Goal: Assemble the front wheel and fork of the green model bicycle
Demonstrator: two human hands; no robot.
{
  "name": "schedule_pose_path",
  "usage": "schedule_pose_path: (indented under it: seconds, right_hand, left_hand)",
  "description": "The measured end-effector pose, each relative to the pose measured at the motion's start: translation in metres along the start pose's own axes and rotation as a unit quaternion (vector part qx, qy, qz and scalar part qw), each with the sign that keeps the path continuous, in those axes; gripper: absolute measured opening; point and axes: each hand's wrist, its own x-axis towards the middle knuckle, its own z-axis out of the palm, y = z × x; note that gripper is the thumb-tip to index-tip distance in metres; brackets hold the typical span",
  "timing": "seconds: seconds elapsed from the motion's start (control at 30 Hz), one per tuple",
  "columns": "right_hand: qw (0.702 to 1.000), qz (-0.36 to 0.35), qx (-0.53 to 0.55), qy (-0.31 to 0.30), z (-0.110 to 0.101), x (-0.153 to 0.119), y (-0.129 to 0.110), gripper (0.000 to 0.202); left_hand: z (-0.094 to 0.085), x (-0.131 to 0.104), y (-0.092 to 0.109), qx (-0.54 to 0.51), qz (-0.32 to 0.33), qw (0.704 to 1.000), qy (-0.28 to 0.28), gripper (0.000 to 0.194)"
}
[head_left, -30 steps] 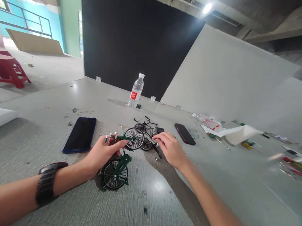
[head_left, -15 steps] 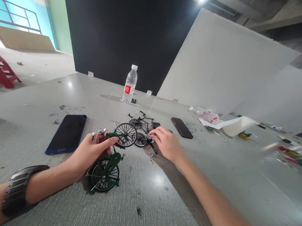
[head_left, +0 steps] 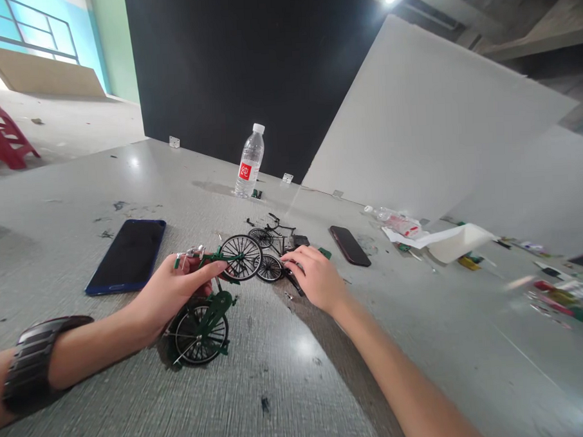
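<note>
My left hand [head_left: 176, 283] is closed around a green model bicycle [head_left: 217, 312], thumb on top near one wheel. This bicycle is tilted, with its other wheel low by the tabletop and silver handlebar parts beside my fingers. A black model bicycle [head_left: 261, 238] lies just beyond, partly covered by the green one's upper wheel. My right hand [head_left: 320, 275] is at the near right side of the black bicycle, its fingers bent and pressed together. Whatever lies between those fingertips is hidden. Small loose pieces lie around the black bicycle.
A blue-edged phone [head_left: 127, 256] lies left, a dark phone [head_left: 349, 245] right. One water bottle [head_left: 249, 163] stands at the back; another bottle [head_left: 400, 223] lies by white paper [head_left: 452, 244]. Dark panel [head_left: 246, 66] behind the table. Assorted small items lie far right.
My right hand has shifted slightly left and nearer the black bicycle's wheel. A green piece beside it shows more now. My left hand keeps its hold on the green bicycle.
</note>
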Motion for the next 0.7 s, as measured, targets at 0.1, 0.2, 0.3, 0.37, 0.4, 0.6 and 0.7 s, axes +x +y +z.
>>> schedule_pose_path:
  seconds: [0.1, 0.2, 0.3, 0.37, 0.4, 0.6, 0.7]
  right_hand:
    - [1.000, -0.005, 0.016, -0.012, 0.000, -0.001, -0.002, 0.025]
    - [0.999, -0.021, 0.030, -0.021, 0.000, -0.002, -0.005, 0.025]
    - [0.999, -0.034, 0.035, -0.022, -0.002, -0.001, -0.008, 0.025]
    - [0.999, -0.026, 0.027, -0.008, -0.003, 0.002, -0.009, 0.025]
    - [1.000, -0.019, 0.017, -0.001, -0.004, 0.005, -0.010, 0.026]
    - [0.997, -0.008, -0.059, -0.049, 0.003, 0.033, -0.018, 0.028]
    - [0.995, 0.003, -0.081, -0.050, 0.011, 0.042, -0.017, 0.027]
  left_hand:
    - [0.000, 0.000, 0.000, 0.001, 0.002, 1.000, -0.001, 0.046]
    - [-0.001, 0.000, -0.002, 0.010, 0.008, 1.000, 0.000, 0.047]
    - [-0.001, 0.001, -0.003, 0.010, 0.013, 1.000, -0.001, 0.046]
    - [-0.001, 0.002, -0.003, 0.015, 0.016, 1.000, 0.000, 0.045]
    - [-0.001, 0.002, -0.002, 0.017, 0.018, 1.000, 0.000, 0.045]
    - [0.000, 0.003, -0.002, 0.015, 0.020, 1.000, -0.001, 0.047]
    - [0.000, 0.002, -0.003, 0.014, 0.014, 1.000, 0.003, 0.048]
